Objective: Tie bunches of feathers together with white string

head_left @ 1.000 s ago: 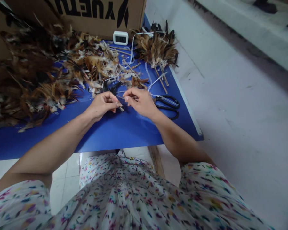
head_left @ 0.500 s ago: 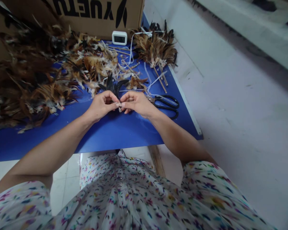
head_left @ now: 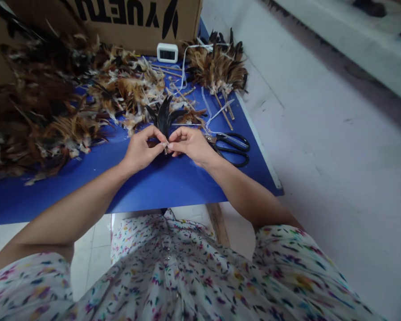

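Note:
Over the blue table my left hand and my right hand meet fingertip to fingertip. Both pinch the quill ends of a small bunch of black feathers, which fans upward from my fingers. Black scissors lie on the table just right of my right hand. A heap of brown and white feathers covers the table's left and far side.
A feather bundle with wooden sticks lies at the table's far right corner. A small white digital timer stands before a cardboard box. White strips trail across the table. Grey floor lies to the right.
My right hand moved left to meet my left hand at the quills. The black feather bunch rose from lying low behind my fingers to standing upright, fanned out.

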A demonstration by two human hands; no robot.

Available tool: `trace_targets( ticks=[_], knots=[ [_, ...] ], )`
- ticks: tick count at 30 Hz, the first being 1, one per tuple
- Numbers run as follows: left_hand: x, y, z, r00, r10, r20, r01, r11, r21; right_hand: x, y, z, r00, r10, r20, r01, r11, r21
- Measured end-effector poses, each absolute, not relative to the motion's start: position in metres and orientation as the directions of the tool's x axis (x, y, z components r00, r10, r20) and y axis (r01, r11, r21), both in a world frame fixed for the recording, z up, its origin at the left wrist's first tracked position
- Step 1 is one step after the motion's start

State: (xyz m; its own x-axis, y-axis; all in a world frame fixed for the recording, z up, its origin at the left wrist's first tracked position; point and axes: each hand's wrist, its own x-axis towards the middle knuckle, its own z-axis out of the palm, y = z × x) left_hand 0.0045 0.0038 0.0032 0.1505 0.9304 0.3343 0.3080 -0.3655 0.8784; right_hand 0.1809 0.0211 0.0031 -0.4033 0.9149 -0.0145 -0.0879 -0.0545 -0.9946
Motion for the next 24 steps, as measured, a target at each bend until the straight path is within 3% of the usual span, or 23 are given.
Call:
trace_targets(
  ticks=[13, 24],
  knots=[
    [0.0048, 0.0018, -0.0042, 0.153, 0.86, 0.487, 0.429, -0.502, 0.751, 0.1765, 0.0203, 0.0014, -0.335, 0.941, 0.04, -0.046, 0.026, -0.999],
    [0.0081, -0.0013, -0.0011, 0.093, 0.854, 0.512, 0.461, -0.492, 0.739, 0.1724, 0.0212, -0.0023, -0.325, 0.939, 0.112, -0.067, 0.095, -0.993]
  ],
)
